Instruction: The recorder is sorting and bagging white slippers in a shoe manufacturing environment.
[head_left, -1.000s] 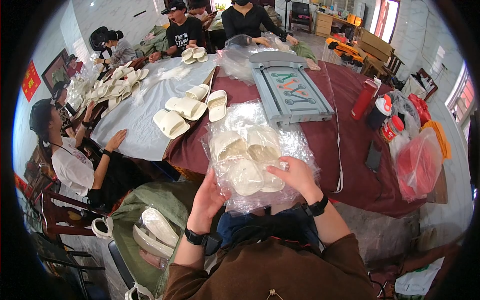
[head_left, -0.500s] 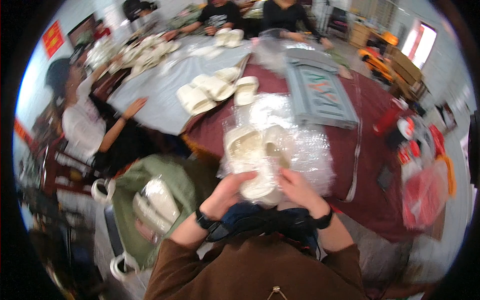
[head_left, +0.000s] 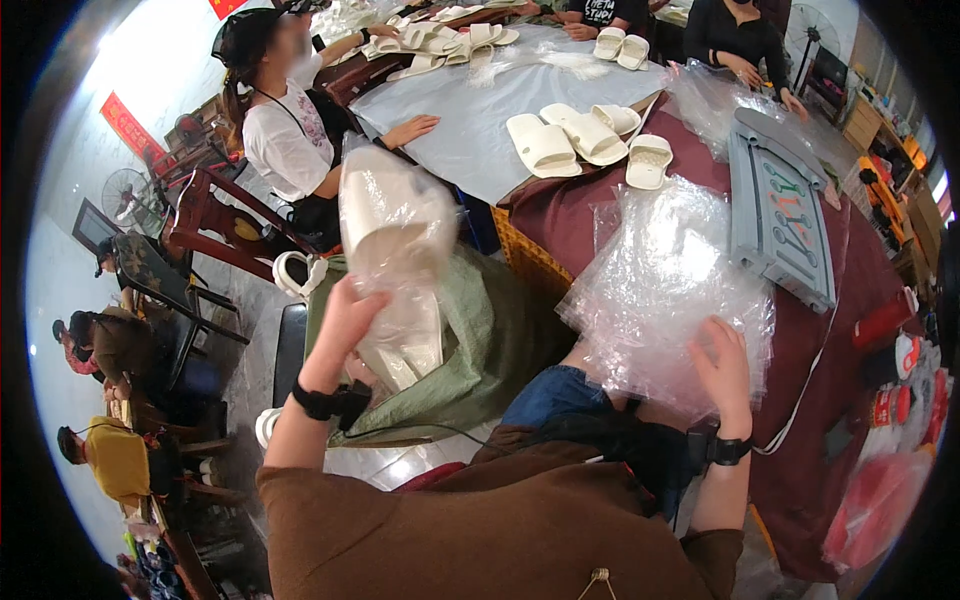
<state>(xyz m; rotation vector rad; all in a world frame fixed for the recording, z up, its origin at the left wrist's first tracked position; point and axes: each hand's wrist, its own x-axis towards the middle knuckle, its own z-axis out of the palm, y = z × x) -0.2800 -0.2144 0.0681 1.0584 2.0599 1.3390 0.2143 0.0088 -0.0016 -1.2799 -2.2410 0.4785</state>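
My left hand [head_left: 345, 318] grips the lower end of a clear plastic bag holding cream slippers [head_left: 395, 215], raised and blurred by motion. Beneath it gapes a green woven sack [head_left: 500, 330] with other bagged slippers [head_left: 408, 350] inside. My right hand [head_left: 724, 365] is open, its fingers apart, at the near right edge of a pile of clear plastic bags [head_left: 655, 285]. The pile lies by my lap at the table's near side. Past it, several loose cream slippers [head_left: 545, 147] sit on the table, one slipper [head_left: 649, 162] nearest the pile.
A grey plastic case [head_left: 780, 210] rests on the maroon tablecloth [head_left: 770, 480]. Red-capped containers [head_left: 888, 405] and a pink bag [head_left: 870, 510] crowd the right edge. A co-worker in white [head_left: 285, 150] sits at the left; other people work across the table.
Both hands were together on the bagged slippers over the bag pile. My left hand has carried them left above the sack, while my right hand has let go. The view has swung left.
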